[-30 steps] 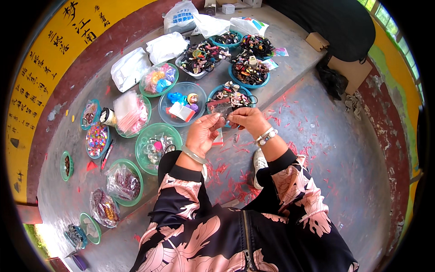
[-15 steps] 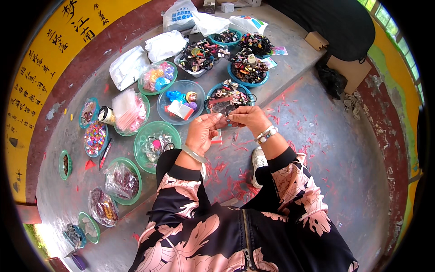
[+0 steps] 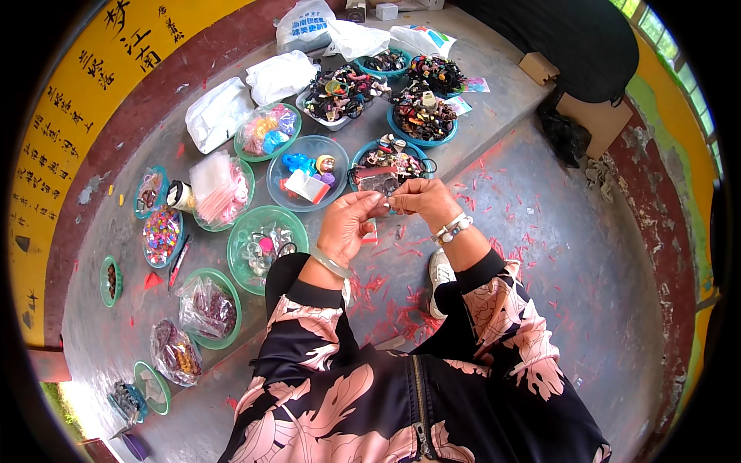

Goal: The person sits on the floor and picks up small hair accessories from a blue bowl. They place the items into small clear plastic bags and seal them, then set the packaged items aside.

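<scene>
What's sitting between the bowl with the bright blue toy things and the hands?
Only bare grey floor lies between the clear bowl and the left hand, seen in the head view.

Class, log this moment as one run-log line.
left hand: pinching small clear packet | right hand: pinching same packet | below: blue bowl of trinkets | floor: red scraps

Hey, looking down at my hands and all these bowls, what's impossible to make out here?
- Head view: the small clear packet between left hand and right hand; contents too small, fingers cover its edges.
- Head view: pieces in the blue bowl behind it; too small, partly hidden.
- Head view: dish at lower left; blurred toward the rim.
</scene>
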`<state>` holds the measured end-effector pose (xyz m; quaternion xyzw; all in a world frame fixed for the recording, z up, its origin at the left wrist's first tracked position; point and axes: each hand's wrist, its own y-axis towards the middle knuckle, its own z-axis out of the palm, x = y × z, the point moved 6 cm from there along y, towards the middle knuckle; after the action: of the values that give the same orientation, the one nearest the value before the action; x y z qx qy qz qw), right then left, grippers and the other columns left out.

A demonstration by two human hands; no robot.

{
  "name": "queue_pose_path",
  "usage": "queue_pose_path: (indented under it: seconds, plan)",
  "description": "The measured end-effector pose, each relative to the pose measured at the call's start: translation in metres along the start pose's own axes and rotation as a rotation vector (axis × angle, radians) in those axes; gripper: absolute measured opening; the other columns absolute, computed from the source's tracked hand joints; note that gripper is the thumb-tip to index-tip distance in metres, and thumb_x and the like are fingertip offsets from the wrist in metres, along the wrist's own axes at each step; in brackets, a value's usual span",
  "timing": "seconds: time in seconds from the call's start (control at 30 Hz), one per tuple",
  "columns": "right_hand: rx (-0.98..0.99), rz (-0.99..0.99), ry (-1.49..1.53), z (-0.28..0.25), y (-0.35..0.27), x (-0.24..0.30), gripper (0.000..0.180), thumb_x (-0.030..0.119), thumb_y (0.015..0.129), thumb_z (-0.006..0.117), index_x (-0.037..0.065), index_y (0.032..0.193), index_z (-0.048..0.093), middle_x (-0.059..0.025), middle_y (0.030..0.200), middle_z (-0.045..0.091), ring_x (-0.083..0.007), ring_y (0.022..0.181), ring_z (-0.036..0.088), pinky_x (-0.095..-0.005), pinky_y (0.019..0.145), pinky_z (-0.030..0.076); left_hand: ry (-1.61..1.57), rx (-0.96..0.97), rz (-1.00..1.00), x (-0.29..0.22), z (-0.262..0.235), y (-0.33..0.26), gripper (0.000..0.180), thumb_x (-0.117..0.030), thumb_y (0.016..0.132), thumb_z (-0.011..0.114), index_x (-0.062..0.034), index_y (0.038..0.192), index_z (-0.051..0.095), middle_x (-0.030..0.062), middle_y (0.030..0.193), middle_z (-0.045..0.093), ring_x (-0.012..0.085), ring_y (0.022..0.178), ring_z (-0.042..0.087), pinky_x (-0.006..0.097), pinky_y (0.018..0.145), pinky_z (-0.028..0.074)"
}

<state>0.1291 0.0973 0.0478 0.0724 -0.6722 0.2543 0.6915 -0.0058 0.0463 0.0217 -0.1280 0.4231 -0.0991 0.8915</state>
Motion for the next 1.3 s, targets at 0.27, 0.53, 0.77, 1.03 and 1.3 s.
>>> queue_pose_path:
  seconds: [0.27,0.53,0.77,1.03,1.3]
  plan:
    - [0.001,0.002,-0.049,-0.001,0.002,-0.004,0.009,0.007,0.069,0.071,0.002,0.072,0.063,-0.0009,0.065,0.060,-0.0079,0.057,0.052,-0.0213,0.054,0.041,-0.001,0.042,0.030,-0.001,0.002,0.000,0.016,-0.011,0.080,0.063,-0.0038,0.093,0.060,0.0059,0.084,0.064,0.0115,0.074,0.062,0.016,0.045,0.043]
    - [0.017,-0.015,-0.065,-0.001,0.003,-0.005,0.009,0.005,0.070,0.070,0.001,0.075,0.063,-0.0012,0.069,0.061,-0.0074,0.061,0.053,-0.0213,0.057,0.043,0.043,0.040,0.063,-0.003,0.004,-0.001,0.016,-0.013,0.079,0.064,-0.0040,0.092,0.061,0.0042,0.084,0.063,0.0095,0.075,0.059,0.017,0.046,0.042]
    - [0.013,-0.038,-0.105,0.000,0.004,-0.004,0.009,0.003,0.071,0.068,0.000,0.077,0.063,-0.0021,0.072,0.062,-0.0076,0.065,0.055,-0.0212,0.060,0.044,0.138,0.016,0.112,-0.005,0.004,-0.002,0.014,-0.013,0.080,0.063,-0.0045,0.091,0.062,0.0031,0.082,0.063,0.0073,0.074,0.057,0.017,0.048,0.041]
    - [-0.042,-0.183,-0.228,0.000,0.004,0.003,0.026,0.005,0.071,0.068,0.000,0.094,0.059,-0.0030,0.083,0.061,-0.0082,0.073,0.056,-0.0226,0.065,0.047,0.261,-0.063,0.241,-0.010,0.000,-0.003,0.012,-0.011,0.081,0.060,-0.0028,0.089,0.062,0.0028,0.081,0.062,0.0075,0.071,0.057,0.019,0.052,0.045]
    - [-0.214,-0.323,-0.042,-0.016,0.003,0.011,0.028,0.004,0.071,0.067,0.002,0.097,0.057,-0.0024,0.084,0.058,-0.0085,0.073,0.055,-0.0232,0.066,0.047,0.425,-0.087,0.310,-0.010,0.006,-0.002,0.013,-0.011,0.080,0.061,0.0006,0.085,0.064,0.0029,0.074,0.062,0.0065,0.059,0.055,0.020,0.047,0.045]
